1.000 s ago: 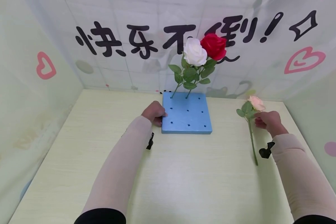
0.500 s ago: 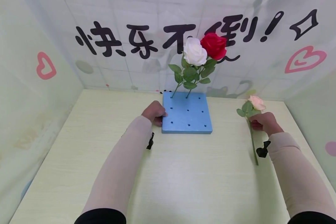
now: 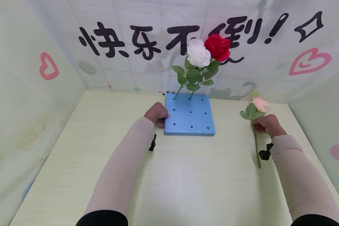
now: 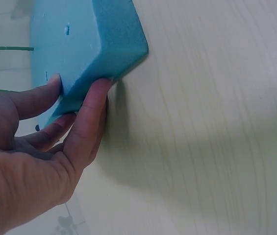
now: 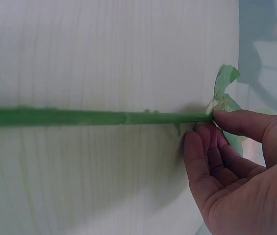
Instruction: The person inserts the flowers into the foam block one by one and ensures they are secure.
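Observation:
A blue foam block (image 3: pixel 183 121) with rows of small holes lies at the back middle of the table. My left hand (image 3: pixel 157 115) grips its left edge; in the left wrist view the thumb (image 4: pixel 45 95) is on the holed face and the fingers bear on the side. A white rose (image 3: pixel 198 53) and a red rose (image 3: pixel 218 47) stand in the block's back holes. To the right lies a pink rose (image 3: pixel 260 104), its stem pointing towards me. My right hand (image 3: pixel 268 125) pinches its green stem (image 5: pixel 143 118) between thumb and fingers, just below the leaves.
The pale wooden table (image 3: pixel 197 175) is enclosed by a printed back cloth (image 3: pixel 147 75) with black lettering, close behind the block. Side cloths (image 3: pixel 322 119) border it left and right. A black strap piece (image 3: pixel 265 152) hangs by the right wrist.
My right hand has moved slightly left, from beside the pink rose onto its stem, and its fingers have closed there. The left hand and the block stay put; the head view shifts slightly.

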Demonstrator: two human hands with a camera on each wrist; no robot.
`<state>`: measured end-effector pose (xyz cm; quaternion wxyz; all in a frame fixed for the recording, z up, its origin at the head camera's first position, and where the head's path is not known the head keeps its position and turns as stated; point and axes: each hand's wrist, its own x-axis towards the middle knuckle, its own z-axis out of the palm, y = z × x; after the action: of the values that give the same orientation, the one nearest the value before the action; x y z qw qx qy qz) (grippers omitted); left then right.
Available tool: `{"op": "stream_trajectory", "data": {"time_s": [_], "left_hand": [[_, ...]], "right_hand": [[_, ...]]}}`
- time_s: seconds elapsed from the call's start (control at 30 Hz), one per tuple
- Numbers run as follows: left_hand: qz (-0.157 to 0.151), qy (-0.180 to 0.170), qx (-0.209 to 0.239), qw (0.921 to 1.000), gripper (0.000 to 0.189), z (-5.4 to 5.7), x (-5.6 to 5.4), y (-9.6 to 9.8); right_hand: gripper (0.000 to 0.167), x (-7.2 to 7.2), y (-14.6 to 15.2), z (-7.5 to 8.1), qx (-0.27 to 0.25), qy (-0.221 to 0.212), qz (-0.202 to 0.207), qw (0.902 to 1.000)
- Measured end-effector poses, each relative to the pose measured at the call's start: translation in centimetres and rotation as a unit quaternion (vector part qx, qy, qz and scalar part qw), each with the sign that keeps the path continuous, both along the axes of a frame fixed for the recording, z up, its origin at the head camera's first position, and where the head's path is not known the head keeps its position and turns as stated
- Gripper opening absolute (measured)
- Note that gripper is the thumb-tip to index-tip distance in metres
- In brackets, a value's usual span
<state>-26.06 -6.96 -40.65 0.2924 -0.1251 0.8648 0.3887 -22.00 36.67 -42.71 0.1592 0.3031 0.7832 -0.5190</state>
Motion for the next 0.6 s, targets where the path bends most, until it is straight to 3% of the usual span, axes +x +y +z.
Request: {"op": "stream_trajectory", "data": {"time_s": [0.33,0.6], "left_hand": [[0.000,0.000,0.006,1.0000,0.015,0.0,0.0,-0.1],[-0.002,0.000,-0.007,1.0000,0.014,-0.2,-0.1,0.0]], "right_hand": [[0.008,0.1,-0.3,0.5,-0.008,0.036,0.016,0.9992],[0.014,-0.2,-0.3,1.6,-0.027,0.051,-0.043,0.9974]]}}
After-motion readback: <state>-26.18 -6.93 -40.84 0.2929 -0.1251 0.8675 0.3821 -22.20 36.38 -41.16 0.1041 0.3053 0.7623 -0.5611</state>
